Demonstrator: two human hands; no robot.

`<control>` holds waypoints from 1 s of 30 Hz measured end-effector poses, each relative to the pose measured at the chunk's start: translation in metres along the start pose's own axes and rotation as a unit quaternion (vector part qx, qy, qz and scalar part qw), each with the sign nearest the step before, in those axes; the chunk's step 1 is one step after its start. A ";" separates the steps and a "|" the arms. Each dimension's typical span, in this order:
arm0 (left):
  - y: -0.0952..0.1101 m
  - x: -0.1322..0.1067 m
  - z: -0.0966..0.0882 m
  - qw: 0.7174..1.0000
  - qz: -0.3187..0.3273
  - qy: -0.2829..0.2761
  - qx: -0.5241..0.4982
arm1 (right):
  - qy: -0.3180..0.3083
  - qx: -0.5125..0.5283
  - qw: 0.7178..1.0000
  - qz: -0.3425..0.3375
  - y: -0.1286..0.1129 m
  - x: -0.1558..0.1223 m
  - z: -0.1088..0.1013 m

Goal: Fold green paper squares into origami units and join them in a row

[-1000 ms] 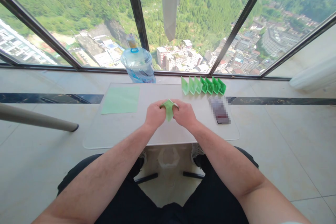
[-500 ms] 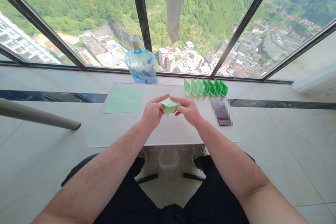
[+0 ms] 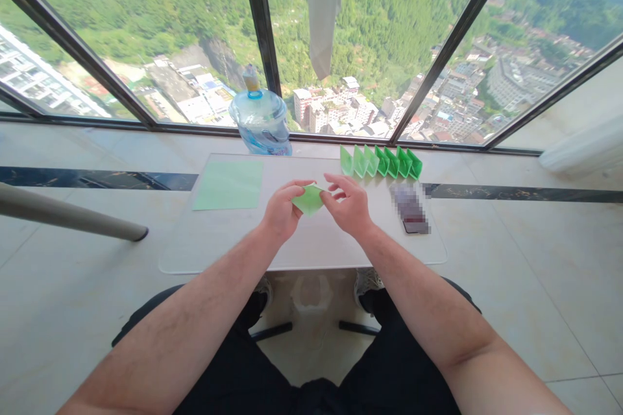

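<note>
A small light green folded paper (image 3: 309,200) is held above the middle of the white table (image 3: 233,240). My left hand (image 3: 285,209) grips its left side, with the thumb on the near face and fingers behind. At its right corner, the thumb of my right hand (image 3: 348,204) touches the paper while the other fingers are lifted and apart. Whether the right hand pinches the corner or only presses it, I cannot tell. A flat sheet of light green paper (image 3: 228,185) lies at the table's left. Several folded green paper pieces (image 3: 381,161) stand in a row at the back right.
A phone (image 3: 415,211), partly blurred out, lies on the table's right side. Behind the table stands a large clear water jug (image 3: 260,120) against the window. A grey pole (image 3: 73,211) reaches in from the left over the tiled floor.
The folded paper now shows a flatter face, with its raised flap no longer standing open. My right hand's fingers have lifted off it, and its thumb has moved onto the right corner.
</note>
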State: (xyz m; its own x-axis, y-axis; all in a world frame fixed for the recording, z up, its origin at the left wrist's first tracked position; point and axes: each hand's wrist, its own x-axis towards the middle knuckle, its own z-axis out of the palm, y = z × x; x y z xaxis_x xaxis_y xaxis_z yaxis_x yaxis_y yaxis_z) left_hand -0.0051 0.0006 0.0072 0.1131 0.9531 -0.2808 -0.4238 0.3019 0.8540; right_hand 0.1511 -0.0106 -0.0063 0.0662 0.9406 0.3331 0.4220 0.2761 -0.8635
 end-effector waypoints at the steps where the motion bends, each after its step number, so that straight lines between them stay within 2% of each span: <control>1: -0.002 0.001 0.000 1.000 -0.008 0.001 -0.016 | 0.008 -0.009 1.000 -0.024 -0.002 -0.001 0.000; 5: -0.010 0.002 0.003 0.997 -0.029 -0.016 -0.066 | 0.018 -0.015 0.996 -0.086 -0.005 -0.003 -0.001; 10: -0.013 0.002 0.005 0.996 0.001 -0.034 -0.079 | 0.041 0.003 0.988 -0.148 -0.002 -0.004 0.000; 14: -0.010 -0.001 0.006 0.998 0.000 -0.024 -0.066 | 0.044 -0.026 0.987 -0.153 -0.004 -0.005 0.000; 23: -0.005 -0.009 0.007 0.996 -0.031 -0.077 -0.036 | 0.055 -0.031 0.981 -0.182 -0.005 -0.004 0.000; 30: -0.002 -0.012 0.005 0.994 -0.040 -0.102 -0.017 | 0.026 -0.016 0.983 -0.179 -0.005 -0.004 -0.002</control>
State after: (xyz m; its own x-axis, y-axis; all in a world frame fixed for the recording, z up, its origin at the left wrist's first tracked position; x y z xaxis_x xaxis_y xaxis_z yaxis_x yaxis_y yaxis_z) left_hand -0.0011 -0.0112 0.0111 0.3260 0.9121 -0.2487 -0.4355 0.3784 0.8168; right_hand 0.1507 -0.0158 -0.0020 -0.0458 0.7726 0.6333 0.4552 0.5804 -0.6752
